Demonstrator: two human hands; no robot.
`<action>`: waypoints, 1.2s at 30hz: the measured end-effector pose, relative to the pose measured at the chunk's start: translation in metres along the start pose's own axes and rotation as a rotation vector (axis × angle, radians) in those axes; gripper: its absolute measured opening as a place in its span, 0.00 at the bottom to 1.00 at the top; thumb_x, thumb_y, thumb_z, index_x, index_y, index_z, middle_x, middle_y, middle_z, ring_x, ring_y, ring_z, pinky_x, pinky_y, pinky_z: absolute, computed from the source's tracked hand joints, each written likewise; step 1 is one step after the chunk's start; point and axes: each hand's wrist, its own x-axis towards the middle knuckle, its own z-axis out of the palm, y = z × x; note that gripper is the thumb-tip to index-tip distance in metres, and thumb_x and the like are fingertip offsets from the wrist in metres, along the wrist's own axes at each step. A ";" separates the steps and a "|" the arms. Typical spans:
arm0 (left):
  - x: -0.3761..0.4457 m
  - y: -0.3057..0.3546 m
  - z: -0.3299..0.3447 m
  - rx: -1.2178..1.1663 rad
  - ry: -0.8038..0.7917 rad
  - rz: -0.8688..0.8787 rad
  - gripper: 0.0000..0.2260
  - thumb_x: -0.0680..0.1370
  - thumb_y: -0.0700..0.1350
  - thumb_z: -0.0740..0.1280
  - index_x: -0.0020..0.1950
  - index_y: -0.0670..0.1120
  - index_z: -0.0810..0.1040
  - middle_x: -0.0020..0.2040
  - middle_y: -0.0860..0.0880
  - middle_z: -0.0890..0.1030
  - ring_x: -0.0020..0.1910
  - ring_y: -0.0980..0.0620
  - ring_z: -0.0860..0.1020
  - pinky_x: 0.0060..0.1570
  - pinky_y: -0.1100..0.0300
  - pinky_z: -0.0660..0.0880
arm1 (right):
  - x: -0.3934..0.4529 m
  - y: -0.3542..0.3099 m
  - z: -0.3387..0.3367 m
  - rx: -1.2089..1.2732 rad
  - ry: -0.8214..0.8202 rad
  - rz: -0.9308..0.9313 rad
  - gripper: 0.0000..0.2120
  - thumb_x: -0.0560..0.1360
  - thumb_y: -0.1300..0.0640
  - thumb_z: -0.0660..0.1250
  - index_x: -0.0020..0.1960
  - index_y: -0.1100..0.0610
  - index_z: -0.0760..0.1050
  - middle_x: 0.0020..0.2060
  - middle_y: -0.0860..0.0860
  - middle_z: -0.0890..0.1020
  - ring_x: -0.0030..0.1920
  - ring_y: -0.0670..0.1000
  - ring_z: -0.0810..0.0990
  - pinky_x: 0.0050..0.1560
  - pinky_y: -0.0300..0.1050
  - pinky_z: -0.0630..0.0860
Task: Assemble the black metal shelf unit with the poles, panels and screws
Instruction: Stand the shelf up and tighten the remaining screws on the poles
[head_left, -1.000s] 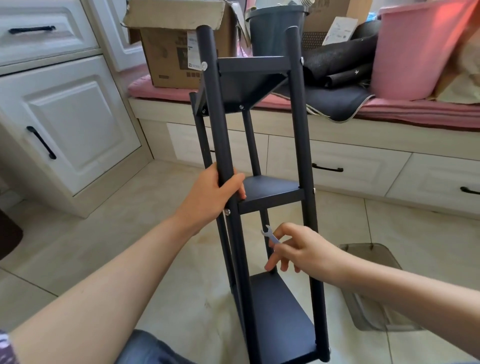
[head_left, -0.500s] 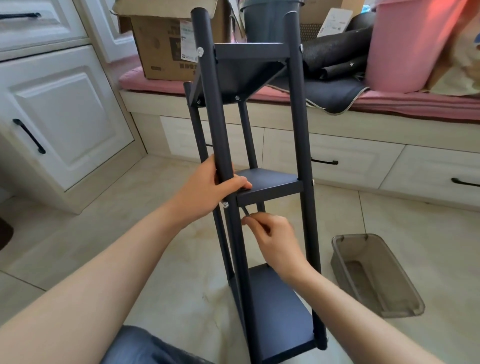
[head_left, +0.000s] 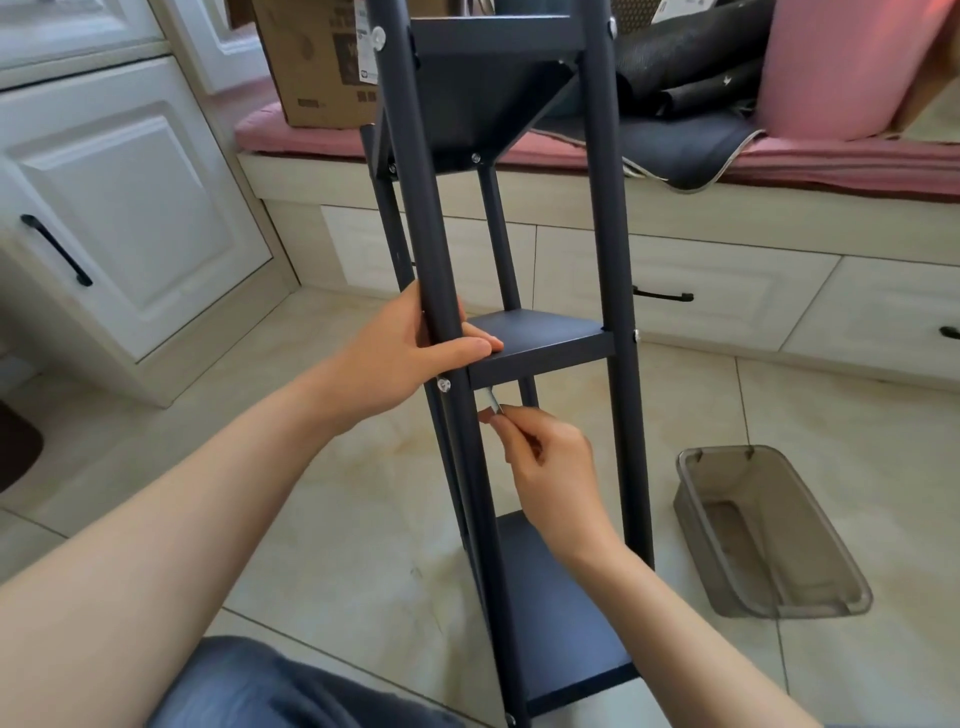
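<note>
At frame centre, the left hand (head_left: 400, 364) grips the shelf unit's (head_left: 550, 343) front pole (head_left: 415, 208), while the right hand (head_left: 550, 467) pinches a small wrench (head_left: 491, 400) just under the middle panel (head_left: 535, 332). A grey plastic bin (head_left: 769, 535) sits on the floor at lower right.

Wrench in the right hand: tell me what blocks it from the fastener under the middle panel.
Nothing visible does. The right hand pinches the wrench just below the middle panel, its tip hidden behind the panel's front edge beside the front left pole.
</note>
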 end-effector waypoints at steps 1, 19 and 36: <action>0.000 0.000 0.000 0.000 0.001 -0.001 0.12 0.79 0.42 0.70 0.55 0.40 0.69 0.50 0.51 0.87 0.55 0.56 0.83 0.61 0.54 0.78 | 0.000 0.002 0.001 -0.002 0.019 -0.013 0.08 0.80 0.61 0.65 0.51 0.59 0.84 0.29 0.33 0.76 0.36 0.37 0.76 0.40 0.27 0.68; 0.004 -0.003 0.000 0.051 0.010 -0.015 0.14 0.78 0.49 0.73 0.53 0.42 0.72 0.48 0.46 0.84 0.53 0.50 0.82 0.48 0.63 0.75 | 0.009 0.013 0.017 0.035 0.078 -0.065 0.08 0.79 0.61 0.66 0.44 0.57 0.83 0.30 0.39 0.77 0.36 0.43 0.76 0.41 0.30 0.70; 0.007 -0.009 -0.001 0.022 -0.018 0.006 0.13 0.79 0.49 0.71 0.54 0.42 0.72 0.50 0.47 0.85 0.53 0.56 0.82 0.48 0.66 0.74 | 0.032 0.014 0.035 0.166 0.019 -0.057 0.12 0.78 0.65 0.67 0.38 0.54 0.78 0.27 0.42 0.75 0.31 0.42 0.73 0.36 0.29 0.69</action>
